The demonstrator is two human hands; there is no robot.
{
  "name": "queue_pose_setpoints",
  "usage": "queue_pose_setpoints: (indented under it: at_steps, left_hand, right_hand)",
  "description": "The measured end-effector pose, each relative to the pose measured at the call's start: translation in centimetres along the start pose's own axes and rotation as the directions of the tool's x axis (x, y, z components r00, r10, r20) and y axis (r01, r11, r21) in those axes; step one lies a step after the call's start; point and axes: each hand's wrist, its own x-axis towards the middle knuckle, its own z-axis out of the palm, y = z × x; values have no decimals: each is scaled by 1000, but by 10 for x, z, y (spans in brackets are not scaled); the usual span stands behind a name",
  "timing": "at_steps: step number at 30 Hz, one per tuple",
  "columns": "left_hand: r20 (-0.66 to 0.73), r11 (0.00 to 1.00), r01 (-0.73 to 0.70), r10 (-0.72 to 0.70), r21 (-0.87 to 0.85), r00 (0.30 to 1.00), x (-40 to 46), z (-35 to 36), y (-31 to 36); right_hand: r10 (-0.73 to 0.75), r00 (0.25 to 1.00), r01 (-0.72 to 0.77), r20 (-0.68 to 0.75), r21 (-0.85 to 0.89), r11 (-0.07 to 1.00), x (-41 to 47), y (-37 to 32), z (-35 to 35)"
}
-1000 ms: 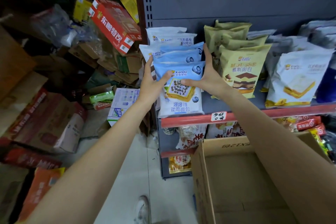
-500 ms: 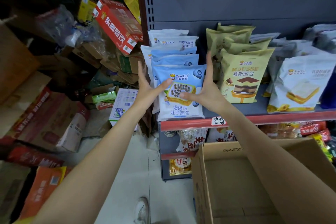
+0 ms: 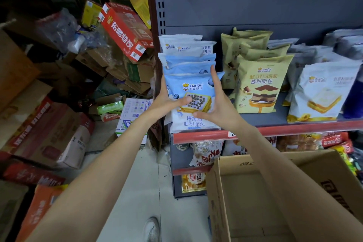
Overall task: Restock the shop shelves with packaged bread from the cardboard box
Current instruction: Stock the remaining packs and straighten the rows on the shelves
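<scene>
On the shelf (image 3: 275, 119), two hands (image 3: 165, 102) (image 3: 220, 108) flank one blue bread pack (image 3: 193, 92)

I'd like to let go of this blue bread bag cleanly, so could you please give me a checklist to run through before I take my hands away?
1. Front blue bread bag stands upright on the shelf edge: ok.
2. Left hand and right hand flat against its sides, fingers straight: ok.
3. Bag clear of the yellow mousse bread bag beside it: ok.
4. Bag will stay upright unsupported: cannot tell.
5. Cardboard box has more bread: not ok, the visible part looks empty.
</scene>
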Motion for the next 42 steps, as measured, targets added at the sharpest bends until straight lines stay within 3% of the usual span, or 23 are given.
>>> queue_pose_setpoints:
  at_steps: [5,9,13,16,18,23,28,31,34,38,42]
  left_hand:
    - [-150,996,-91,94,22,984,-6,-4,5]
    - [-264,987,-147,158,61,951,-25,-12,12]
    - [-330,973,-168,213,160,920,-37,-35,27]
    - [-292,950,-190,260,248,920,-31,-53,41]
    - [-259,946,-193,261,262,930,-19,-59,48]
    - [-217,981,-91,128,173,968,20,-65,39]
    - [-159,996,-90,91,16,983,42,-65,27]
    - [-106,997,-78,79,7,991,54,-69,23]
    - [-93,997,-74,77,32,993,66,-72,23]
    - [-159,980,-115,141,162,977,83,-69,31]
    - [-189,972,-133,170,196,967,97,-65,27]
  right_hand:
    - [4,996,8,89,-132,991,1,-7,-9]
    - [8,1000,-5,10,-282,960,-13,-28,-25]
    - [-136,974,0,-181,-602,798,-12,-56,-41]
    - [-188,959,-36,-211,-751,660,2,-69,-50]
    - [-224,959,28,-176,-723,691,19,-73,-56]
    - [-293,951,287,97,-626,725,72,-62,-45]
    - [-225,967,248,117,-627,739,126,-43,-31]
    - [-189,975,220,116,-618,755,154,-32,-32]
    - [-48,987,134,155,-610,781,168,-29,-33]
    - [-90,972,216,218,-671,710,173,-31,-37]
    - [-177,976,216,127,-676,704,187,-34,-40]
